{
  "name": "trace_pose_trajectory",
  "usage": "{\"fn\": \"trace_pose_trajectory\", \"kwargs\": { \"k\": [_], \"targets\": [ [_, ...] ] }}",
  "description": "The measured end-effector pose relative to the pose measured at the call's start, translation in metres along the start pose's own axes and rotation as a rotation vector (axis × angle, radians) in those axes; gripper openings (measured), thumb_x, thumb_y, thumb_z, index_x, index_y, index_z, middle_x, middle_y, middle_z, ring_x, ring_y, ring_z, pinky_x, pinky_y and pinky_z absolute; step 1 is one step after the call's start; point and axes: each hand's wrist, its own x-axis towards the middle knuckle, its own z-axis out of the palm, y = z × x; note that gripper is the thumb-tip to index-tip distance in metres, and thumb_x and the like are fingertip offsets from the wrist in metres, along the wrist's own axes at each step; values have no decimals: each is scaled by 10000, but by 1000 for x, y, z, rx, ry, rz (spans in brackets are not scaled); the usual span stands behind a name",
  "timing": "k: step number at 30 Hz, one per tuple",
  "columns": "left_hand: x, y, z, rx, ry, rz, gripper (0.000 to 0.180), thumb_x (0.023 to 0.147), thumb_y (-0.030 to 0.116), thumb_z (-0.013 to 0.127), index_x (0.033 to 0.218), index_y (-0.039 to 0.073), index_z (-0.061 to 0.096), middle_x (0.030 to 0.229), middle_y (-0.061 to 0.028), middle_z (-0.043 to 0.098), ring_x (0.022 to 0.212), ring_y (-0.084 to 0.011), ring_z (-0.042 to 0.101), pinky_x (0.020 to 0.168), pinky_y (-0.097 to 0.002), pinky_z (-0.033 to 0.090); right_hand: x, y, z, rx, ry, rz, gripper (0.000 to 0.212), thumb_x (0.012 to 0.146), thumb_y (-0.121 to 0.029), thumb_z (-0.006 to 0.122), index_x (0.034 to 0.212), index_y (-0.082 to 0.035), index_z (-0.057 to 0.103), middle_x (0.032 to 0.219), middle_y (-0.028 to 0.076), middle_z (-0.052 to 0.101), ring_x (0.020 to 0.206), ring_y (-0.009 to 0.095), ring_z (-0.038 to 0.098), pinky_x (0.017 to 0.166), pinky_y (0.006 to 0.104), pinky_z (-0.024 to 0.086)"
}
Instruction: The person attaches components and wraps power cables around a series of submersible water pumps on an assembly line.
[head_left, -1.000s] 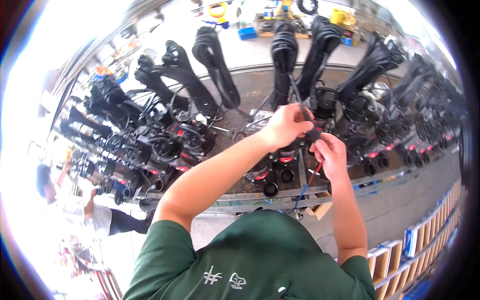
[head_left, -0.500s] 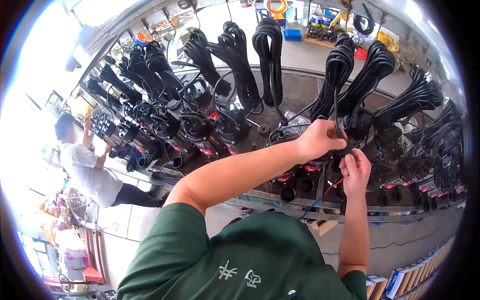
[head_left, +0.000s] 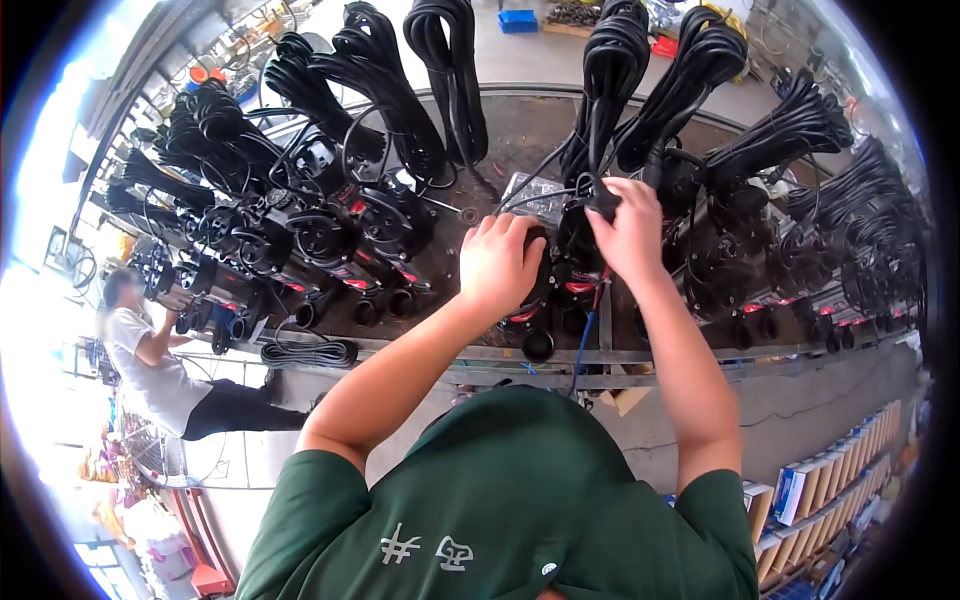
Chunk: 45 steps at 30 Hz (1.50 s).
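Note:
My left hand is curled over the top of a black submersible pump, its far fingertips hidden behind the pump. Just to the right stands another black pump. Above it, my right hand grips a black cable fitting between thumb and fingers; a black cable runs up from it to a bundled coil. Red and blue wires hang by the bench's near edge below the right hand. Behind the pumps lies a clear tray of small parts.
Rows of pumps with upright cable coils crowd the metal bench on both sides. A loose coil lies at the front left edge. Another person works at the far left. Boxes stand low at the right.
My hands have parted: the left moved from the cable down onto a pump, while the right shifted left and up to the fitting. The view has turned, and the bench sits higher and further left.

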Motion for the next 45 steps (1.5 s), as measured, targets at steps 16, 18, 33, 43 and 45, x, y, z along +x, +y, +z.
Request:
{"fn": "trace_pose_trajectory", "kwargs": {
  "k": [16, 18, 33, 43, 45],
  "targets": [
    [21, -61, 0, -139, -28, 432, 283, 686, 243, 854, 806, 83, 654, 752, -52, 654, 685, -263, 654, 620, -371, 526, 20, 62, 14, 146, -276, -148, 238, 708, -215, 766, 740, -73, 578, 761, 96, 632, 774, 350, 637, 726, 457, 493],
    [23, -69, -1, -160, -50, 465, 309, 682, 261, 875, 818, 81, 664, 758, -47, 656, 699, -261, 657, 632, -367, 528, 8, 47, 24, 34, -144, -175, 289, 696, -288, 790, 810, -49, 673, 789, 120, 671, 800, 353, 652, 763, 451, 516],
    [-4, -57, -9, 23, 97, 230, 268, 764, 211, 865, 908, 53, 703, 794, -65, 655, 744, -282, 639, 698, -385, 504, -16, 18, -15, -384, -136, 197, 347, 731, -332, 848, 925, -63, 745, 819, 86, 687, 816, 294, 694, 740, 406, 552],
    [-7, -64, -6, 19, 125, 240, 210, 855, 103, 740, 1057, 49, 715, 951, -91, 693, 841, -314, 640, 785, -405, 493, 2, 61, -1, -107, -87, -52, 185, 780, -254, 775, 745, -112, 661, 680, 96, 633, 653, 355, 649, 578, 435, 503],
    [-17, -65, -9, -30, 196, 355, 263, 835, 58, 716, 1097, 46, 713, 1042, -95, 696, 902, -309, 639, 839, -410, 490, -2, 53, -5, -131, -78, -52, 189, 775, -304, 754, 781, -124, 697, 725, 61, 664, 707, 315, 660, 616, 431, 494]
  ]
}}
